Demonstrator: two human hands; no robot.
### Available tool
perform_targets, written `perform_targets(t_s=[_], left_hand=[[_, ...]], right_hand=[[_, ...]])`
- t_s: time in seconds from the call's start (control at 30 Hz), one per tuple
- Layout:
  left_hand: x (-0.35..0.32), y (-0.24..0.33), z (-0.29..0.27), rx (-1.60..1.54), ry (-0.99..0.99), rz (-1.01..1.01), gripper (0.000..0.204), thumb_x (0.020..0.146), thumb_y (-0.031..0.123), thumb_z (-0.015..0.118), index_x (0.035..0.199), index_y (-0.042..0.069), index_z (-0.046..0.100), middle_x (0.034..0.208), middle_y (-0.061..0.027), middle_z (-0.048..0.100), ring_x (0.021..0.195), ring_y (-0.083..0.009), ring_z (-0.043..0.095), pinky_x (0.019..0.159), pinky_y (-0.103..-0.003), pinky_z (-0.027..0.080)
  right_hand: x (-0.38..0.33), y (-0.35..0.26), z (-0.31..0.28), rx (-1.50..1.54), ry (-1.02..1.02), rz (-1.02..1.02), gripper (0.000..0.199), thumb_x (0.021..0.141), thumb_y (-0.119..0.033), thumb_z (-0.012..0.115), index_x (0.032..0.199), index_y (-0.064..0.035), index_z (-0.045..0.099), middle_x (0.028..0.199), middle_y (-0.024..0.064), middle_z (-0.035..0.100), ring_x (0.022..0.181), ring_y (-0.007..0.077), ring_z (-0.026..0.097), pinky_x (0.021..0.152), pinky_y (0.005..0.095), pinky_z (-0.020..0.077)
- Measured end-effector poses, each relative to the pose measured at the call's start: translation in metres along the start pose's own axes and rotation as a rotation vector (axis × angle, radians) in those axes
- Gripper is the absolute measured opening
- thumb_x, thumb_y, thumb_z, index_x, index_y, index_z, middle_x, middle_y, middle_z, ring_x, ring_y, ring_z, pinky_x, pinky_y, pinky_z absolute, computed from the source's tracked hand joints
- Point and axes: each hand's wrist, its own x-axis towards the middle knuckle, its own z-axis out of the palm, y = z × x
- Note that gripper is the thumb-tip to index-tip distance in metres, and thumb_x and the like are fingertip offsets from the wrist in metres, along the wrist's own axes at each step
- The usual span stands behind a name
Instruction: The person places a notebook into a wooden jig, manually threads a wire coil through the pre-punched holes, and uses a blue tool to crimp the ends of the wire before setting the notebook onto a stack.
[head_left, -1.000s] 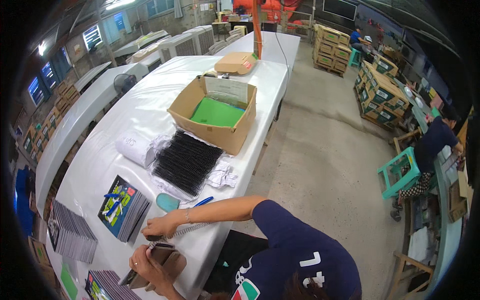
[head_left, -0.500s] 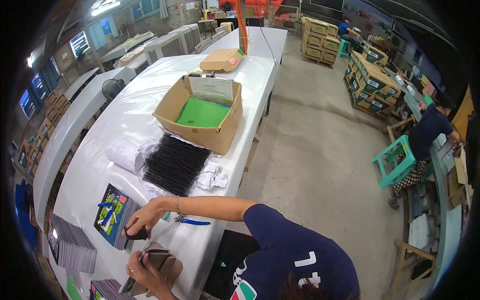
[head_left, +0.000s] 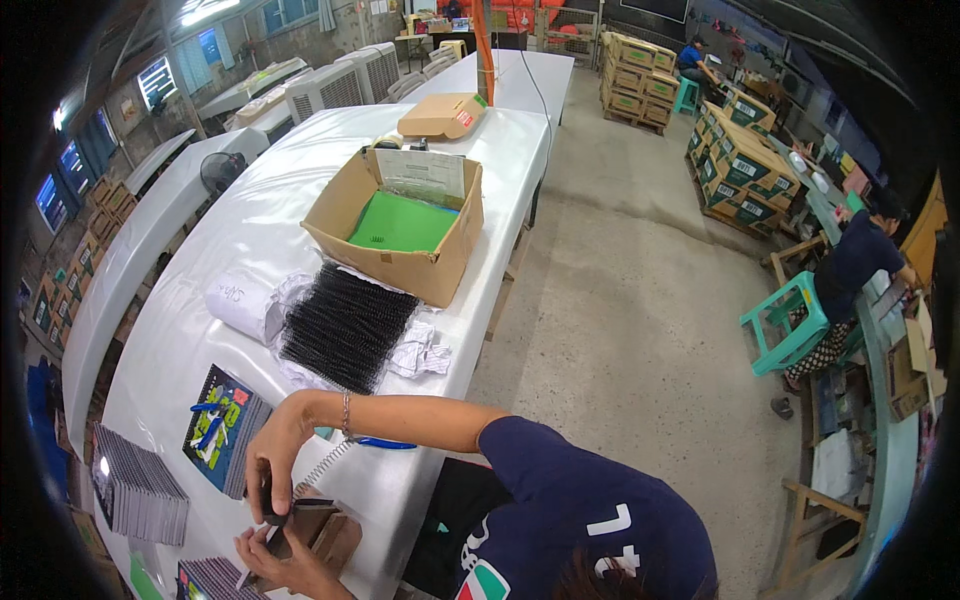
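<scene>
head view, white-covered table (head_left: pixel 300 210). two hands at work at its near end. right hand (head_left: pixel 270 455) pinches a small dark piece (head_left: pixel 272 515) from above; one white spiral wire (head_left: pixel 325 465) runs up beside its wrist. left hand (head_left: pixel 272 560) grips from below one dark notebook (head_left: pixel 305 528), resting on a brown block (head_left: pixel 340 540). just left: one colourful cover stack (head_left: pixel 222 428), one grey stack (head_left: pixel 135 490). one blue pen (head_left: pixel 385 442) lies under the forearm. farther up: one heap of black spiral bindings (head_left: pixel 345 325), one white roll (head_left: pixel 240 300), one open carton (head_left: pixel 400 225) with green sheets, one closed flat carton (head_left: pixel 440 115). two other people sit at right, well apart.
</scene>
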Motion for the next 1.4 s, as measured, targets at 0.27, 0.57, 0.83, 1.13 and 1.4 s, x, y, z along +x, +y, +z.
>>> perform_targets(t_s=[0.27,0.57,0.83,1.13,1.4], left_hand=[[0.003,0.004,-0.006,-0.108,-0.091,-0.056,0.025,0.074,0.007,0.074,0.092,0.000,0.058,0.091,-0.0115,0.057,0.095,-0.0310,0.053,0.087,-0.043,0.040],[-0.001,-0.018,-0.007,-0.191,-0.139,-0.022,0.029,0.074,0.003,0.069,0.100,-0.002,0.057,0.099,-0.0143,0.057,0.100,-0.0312,0.052,0.091,-0.040,0.040],[-0.008,-0.025,-0.005,-0.185,-0.036,0.053,0.028,0.076,0.016,0.069,0.094,-0.003,0.058,0.096,-0.0175,0.055,0.093,-0.0350,0.053,0.086,-0.045,0.041],[-0.010,-0.018,-0.012,-0.242,-0.120,-0.122,0.039,0.074,-0.002,0.067,0.111,-0.002,0.054,0.108,-0.0142,0.053,0.110,-0.0304,0.050,0.098,-0.041,0.038],[-0.015,-0.003,-0.005,-0.388,-0.040,-0.221,0.053,0.079,0.003,0.063,0.131,0.003,0.049,0.125,-0.0155,0.054,0.116,-0.0305,0.050,0.102,-0.042,0.037]], right_hand=[[0.001,0.000,0.009,-0.099,0.200,0.165,0.057,0.077,-0.042,0.079,0.117,-0.0019,0.068,0.111,0.0105,0.070,0.102,0.0185,0.065,0.087,0.0293,0.0493],[0.012,-0.009,0.029,-0.260,0.170,0.120,0.056,0.070,-0.043,0.084,0.112,-0.0075,0.072,0.111,0.0089,0.071,0.102,0.0197,0.065,0.087,0.0300,0.0491],[0.026,-0.009,0.029,-0.643,0.225,0.315,0.052,0.067,-0.047,0.080,0.101,-0.0081,0.075,0.095,0.0140,0.073,0.085,0.0221,0.069,0.075,0.0318,0.0520],[0.024,0.001,0.038,-0.250,0.220,0.149,0.046,0.074,-0.036,0.082,0.109,-0.0071,0.073,0.104,0.0081,0.073,0.095,0.0172,0.066,0.081,0.0295,0.0499],[0.044,-0.014,0.037,-0.768,0.257,0.502,0.052,0.065,-0.049,0.083,0.098,-0.0094,0.077,0.102,0.0108,0.072,0.092,0.0232,0.066,0.080,0.0320,0.0497]])
